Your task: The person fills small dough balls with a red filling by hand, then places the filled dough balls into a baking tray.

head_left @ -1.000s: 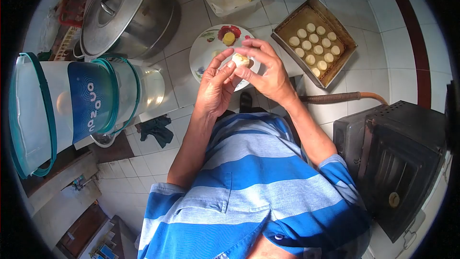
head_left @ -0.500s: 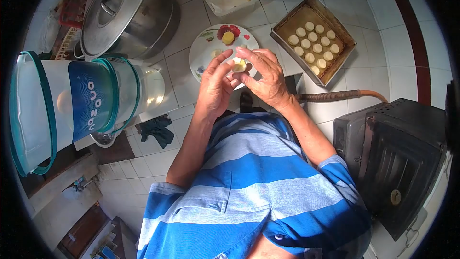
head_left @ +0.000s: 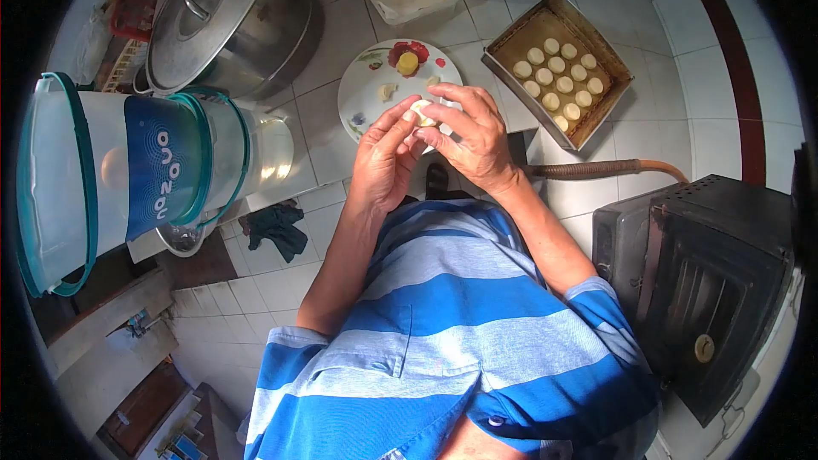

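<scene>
A pale piece of dough (head_left: 423,113), apparently, is held over the flowered plate (head_left: 362,102), gripped between the fingertips of the left hand (head_left: 385,153) and the right hand (head_left: 474,138), both curled around it.

Beyond the grip, a white plate (head_left: 358,111) has red flowers; left of it, buckets (head_left: 106,170) show teal rims and blue labels.

Left arm: reaches forward, elbow bent
Left hand (head_left: 383,158): palm turned inward, fingers (head_left: 394,115) curled
Right arm: angles inward to the left
Right hand (head_left: 477,140): back up, fingers arched, thumb beneath
Hands: fingertips close together
</scene>
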{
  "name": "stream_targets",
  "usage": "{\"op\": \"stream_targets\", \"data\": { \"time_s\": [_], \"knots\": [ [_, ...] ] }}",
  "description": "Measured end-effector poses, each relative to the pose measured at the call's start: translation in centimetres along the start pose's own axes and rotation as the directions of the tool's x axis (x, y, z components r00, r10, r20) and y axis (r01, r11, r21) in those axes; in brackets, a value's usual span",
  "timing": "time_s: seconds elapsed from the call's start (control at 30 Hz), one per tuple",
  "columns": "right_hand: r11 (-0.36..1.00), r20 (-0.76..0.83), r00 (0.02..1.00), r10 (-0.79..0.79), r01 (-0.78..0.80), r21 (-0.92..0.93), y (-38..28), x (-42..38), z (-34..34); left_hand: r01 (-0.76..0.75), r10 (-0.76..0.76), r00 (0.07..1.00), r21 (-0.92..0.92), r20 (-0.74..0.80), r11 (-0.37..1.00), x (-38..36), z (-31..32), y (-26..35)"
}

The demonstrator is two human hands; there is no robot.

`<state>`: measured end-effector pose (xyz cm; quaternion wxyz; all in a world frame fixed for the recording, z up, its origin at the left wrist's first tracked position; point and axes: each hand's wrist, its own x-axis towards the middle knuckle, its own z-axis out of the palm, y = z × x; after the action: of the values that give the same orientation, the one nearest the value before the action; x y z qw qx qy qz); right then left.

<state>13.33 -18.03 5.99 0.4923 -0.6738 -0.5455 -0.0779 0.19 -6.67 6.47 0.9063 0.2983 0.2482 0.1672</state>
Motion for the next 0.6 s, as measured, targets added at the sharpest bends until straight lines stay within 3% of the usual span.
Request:
{"op": "stream_targets", "data": {
  "time_s": [0.03, 0.17, 0.23, 0.27, 0.33, 0.5, 0.6],
  "knots": [
    [0.994, 0.019, 0.998, -0.066, 0.067, -0.084, 0.0, -0.2, -0.1, -0.01, 0.011, 1.0, 0.014, -0.024, 1.0, -0.1, -0.1, -0.2],
    [0.997, 0.045, 0.996, -0.073, 0.073, -0.001, -0.6, 0.3, -0.6, 0.008, -0.008, 1.0, -0.013, 0.006, 1.0, -0.2, -0.7, -0.2],
    [0.981, -0.006, 0.997, 0.08, -0.078, 0.177, -1.2, 0.7, -0.8, 0.04, -0.041, 0.999, -0.032, -0.019, 0.999, -0.4, -0.2, 0.3],
    [0.981, -0.005, 0.997, 0.078, -0.076, 0.178, -1.1, 0.6, -0.9, 0.038, -0.039, 0.999, -0.033, -0.019, 0.999, -0.6, 0.2, 0.5],
    [0.845, 0.1, 0.928, 0.36, -0.37, 0.386, -0.6, 0.3, -1.3, 0.037, -0.037, 0.999, -0.031, -0.015, 0.999, -0.8, 0.6, 0.8],
    [0.845, 0.209, 0.917, 0.339, -0.395, 0.36, -0.4, 1.8, -2.4, 0.006, -0.006, 1.0, 0.038, 0.001, 0.999, -0.4, -0.6, 0.1],
    [0.914, 0.228, 0.949, 0.217, -0.279, 0.294, -0.2, 2.5, -2.4, -0.015, 0.014, 1.0, 0.109, 0.009, 0.994, -0.2, -1.4, -0.4]
  ]
}}
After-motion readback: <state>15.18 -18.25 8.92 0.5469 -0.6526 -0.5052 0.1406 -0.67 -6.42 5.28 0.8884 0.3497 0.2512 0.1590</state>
